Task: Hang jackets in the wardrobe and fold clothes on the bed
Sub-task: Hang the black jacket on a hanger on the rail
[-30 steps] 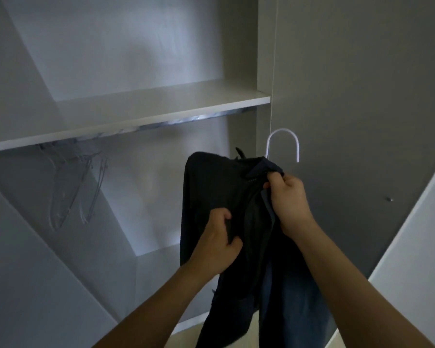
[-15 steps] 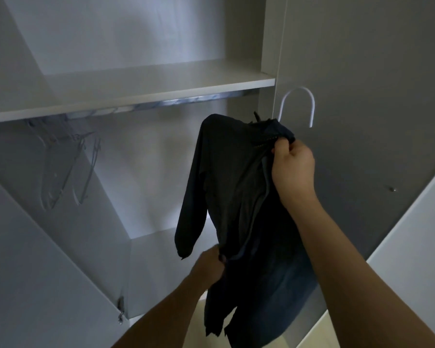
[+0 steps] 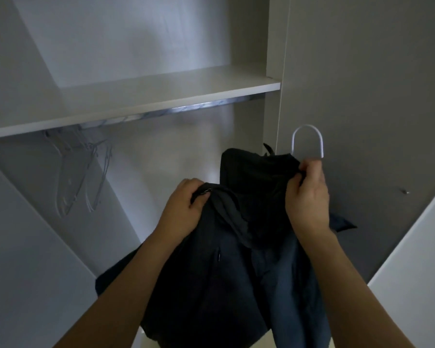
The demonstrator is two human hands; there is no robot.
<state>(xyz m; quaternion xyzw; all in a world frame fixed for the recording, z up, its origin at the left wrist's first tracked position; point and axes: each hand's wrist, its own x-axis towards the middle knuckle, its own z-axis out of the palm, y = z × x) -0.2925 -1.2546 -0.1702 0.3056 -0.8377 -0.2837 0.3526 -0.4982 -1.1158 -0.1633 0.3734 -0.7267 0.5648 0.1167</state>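
Dark jacket (image 3: 236,259) gripped by left hand (image 3: 186,207) and right hand (image 3: 308,197) could slide off its white hanger (image 3: 307,139) before reaching the rail (image 3: 176,111)

Two bare forearms rise from the lower edge of the head view toward the wardrobe shelf (image 3: 136,101), uncovered from elbow to wrist, with no sleeve, cuff, watch or bracelet showing. The left hand (image 3: 183,209), below the shelf, wears no ring or glove, and its short, unpainted thumbnail is visible. The right hand (image 3: 308,197), below the shelf's right end, is likewise bare, with plain knuckles and short nails.
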